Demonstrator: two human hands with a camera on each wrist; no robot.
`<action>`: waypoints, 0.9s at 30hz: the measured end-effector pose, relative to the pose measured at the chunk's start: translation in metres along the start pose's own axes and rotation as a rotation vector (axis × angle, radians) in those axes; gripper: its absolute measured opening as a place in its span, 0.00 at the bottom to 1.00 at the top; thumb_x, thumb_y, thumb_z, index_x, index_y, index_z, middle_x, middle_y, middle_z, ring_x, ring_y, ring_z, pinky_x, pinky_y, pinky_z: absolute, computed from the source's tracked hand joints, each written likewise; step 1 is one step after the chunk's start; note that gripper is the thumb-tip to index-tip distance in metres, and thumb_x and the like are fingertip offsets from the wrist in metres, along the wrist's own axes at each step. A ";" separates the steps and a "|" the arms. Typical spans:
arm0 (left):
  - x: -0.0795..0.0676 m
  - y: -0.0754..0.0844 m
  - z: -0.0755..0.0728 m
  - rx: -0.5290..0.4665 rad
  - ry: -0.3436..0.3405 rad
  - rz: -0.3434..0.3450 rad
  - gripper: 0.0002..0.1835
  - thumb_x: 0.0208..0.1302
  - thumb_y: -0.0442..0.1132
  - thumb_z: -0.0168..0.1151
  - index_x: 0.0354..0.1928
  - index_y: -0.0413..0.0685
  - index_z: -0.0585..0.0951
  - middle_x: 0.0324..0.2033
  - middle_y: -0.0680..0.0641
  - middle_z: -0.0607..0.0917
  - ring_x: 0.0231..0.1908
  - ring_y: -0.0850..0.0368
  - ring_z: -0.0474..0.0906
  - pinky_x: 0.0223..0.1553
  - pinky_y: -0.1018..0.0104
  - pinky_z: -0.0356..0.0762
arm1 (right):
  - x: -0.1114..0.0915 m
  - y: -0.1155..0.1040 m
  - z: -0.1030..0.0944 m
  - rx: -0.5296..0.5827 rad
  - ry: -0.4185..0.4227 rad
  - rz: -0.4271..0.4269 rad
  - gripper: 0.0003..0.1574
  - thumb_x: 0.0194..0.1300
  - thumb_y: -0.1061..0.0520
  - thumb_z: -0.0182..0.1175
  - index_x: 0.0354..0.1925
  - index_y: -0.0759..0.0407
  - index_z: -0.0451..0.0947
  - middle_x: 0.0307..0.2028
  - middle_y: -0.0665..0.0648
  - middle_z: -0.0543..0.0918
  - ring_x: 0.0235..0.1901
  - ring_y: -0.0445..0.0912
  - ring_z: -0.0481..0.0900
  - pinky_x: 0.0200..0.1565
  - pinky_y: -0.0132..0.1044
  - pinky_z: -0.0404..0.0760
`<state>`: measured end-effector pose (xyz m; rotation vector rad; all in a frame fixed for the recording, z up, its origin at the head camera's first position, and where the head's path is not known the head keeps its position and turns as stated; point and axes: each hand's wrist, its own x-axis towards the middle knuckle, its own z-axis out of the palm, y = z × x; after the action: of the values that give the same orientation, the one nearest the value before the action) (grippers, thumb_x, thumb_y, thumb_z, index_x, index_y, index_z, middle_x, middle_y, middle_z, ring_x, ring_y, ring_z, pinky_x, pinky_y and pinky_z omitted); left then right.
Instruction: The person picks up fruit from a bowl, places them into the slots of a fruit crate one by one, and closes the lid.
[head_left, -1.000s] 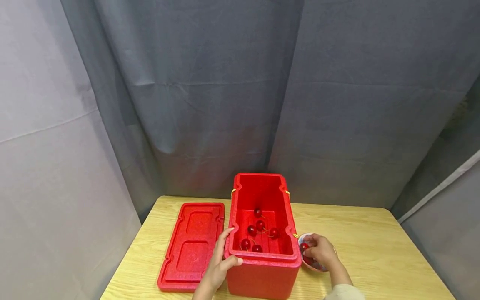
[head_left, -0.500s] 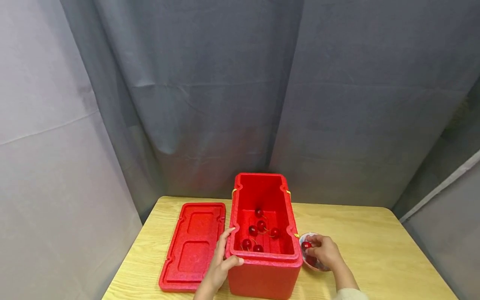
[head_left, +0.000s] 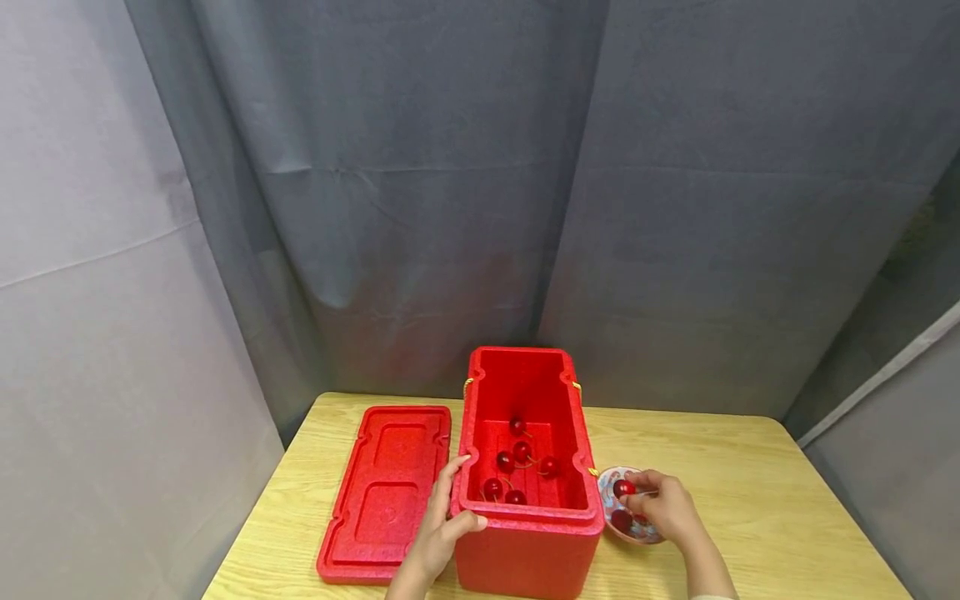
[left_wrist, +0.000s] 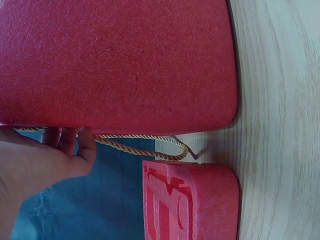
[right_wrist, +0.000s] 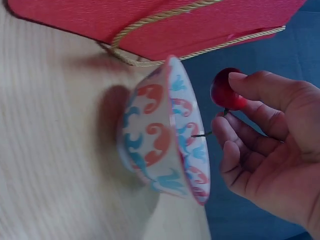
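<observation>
An uncovered red foam box (head_left: 525, 560) stands mid-table with several cherries (head_left: 522, 452) on its floor. My left hand (head_left: 435, 537) grips its near left corner, thumb on the front rim. In the left wrist view, that hand's bent fingers (left_wrist: 86, 145) touch the box's side beside a gold rope. Just right of the box is a small patterned bowl (right_wrist: 145, 132). My right hand (head_left: 670, 510) pinches a dark red cherry (right_wrist: 223, 90) between thumb and fingers, above the bowl's rim. At least one more cherry (head_left: 621, 521) lies in the bowl, partly hidden by the hand.
The red lid (head_left: 388, 492) lies flat on the wooden table (head_left: 750, 500), left of the box. A gold rope handle (left_wrist: 135, 149) hangs on the box's left side and another rope (right_wrist: 160, 20) on its right. A grey curtain (head_left: 480, 208) hangs behind the table.
My right hand has shifted slightly right and up from the bowl, the cherry now plainly visible in its pinch and more of the bowl uncovered. The left hand and box stay put.
</observation>
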<state>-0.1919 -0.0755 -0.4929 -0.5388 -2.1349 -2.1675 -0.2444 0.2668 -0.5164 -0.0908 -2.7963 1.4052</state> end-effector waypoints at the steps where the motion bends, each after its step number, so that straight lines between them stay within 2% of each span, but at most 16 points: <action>1: 0.000 0.000 0.000 -0.005 -0.002 -0.002 0.39 0.47 0.35 0.62 0.65 0.54 0.61 0.64 0.46 0.59 0.62 0.45 0.55 0.59 0.56 0.53 | 0.000 -0.002 -0.002 0.005 -0.001 -0.007 0.22 0.48 0.64 0.69 0.42 0.71 0.76 0.34 0.61 0.81 0.34 0.50 0.78 0.34 0.41 0.77; 5: -0.001 0.000 -0.001 -0.020 -0.003 -0.009 0.39 0.47 0.34 0.61 0.65 0.53 0.61 0.64 0.46 0.58 0.61 0.44 0.55 0.59 0.61 0.55 | -0.001 -0.011 -0.010 0.015 -0.014 -0.049 0.20 0.49 0.65 0.69 0.41 0.71 0.75 0.32 0.59 0.80 0.33 0.49 0.77 0.32 0.39 0.77; 10: -0.001 0.001 -0.001 -0.001 0.007 -0.014 0.39 0.46 0.35 0.62 0.65 0.54 0.61 0.64 0.47 0.58 0.61 0.49 0.55 0.59 0.54 0.52 | 0.000 -0.026 -0.023 0.040 -0.021 -0.100 0.24 0.50 0.65 0.68 0.45 0.72 0.73 0.33 0.60 0.80 0.31 0.49 0.77 0.30 0.36 0.76; 15: -0.001 0.001 0.000 0.005 0.008 -0.013 0.39 0.47 0.36 0.62 0.65 0.54 0.61 0.64 0.46 0.58 0.62 0.50 0.54 0.59 0.49 0.49 | 0.003 -0.041 -0.039 0.032 -0.038 -0.158 0.25 0.53 0.63 0.67 0.48 0.72 0.73 0.35 0.61 0.80 0.32 0.49 0.77 0.31 0.36 0.77; 27: 0.000 0.000 0.000 0.008 0.003 -0.025 0.40 0.46 0.36 0.62 0.65 0.54 0.61 0.65 0.48 0.58 0.62 0.51 0.52 0.59 0.47 0.47 | 0.012 -0.076 -0.062 0.016 -0.101 -0.266 0.21 0.55 0.61 0.66 0.45 0.72 0.74 0.33 0.59 0.80 0.32 0.49 0.76 0.32 0.36 0.77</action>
<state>-0.1922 -0.0752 -0.4927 -0.5107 -2.1587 -2.1703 -0.2579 0.2722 -0.4186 0.3488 -2.7440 1.4023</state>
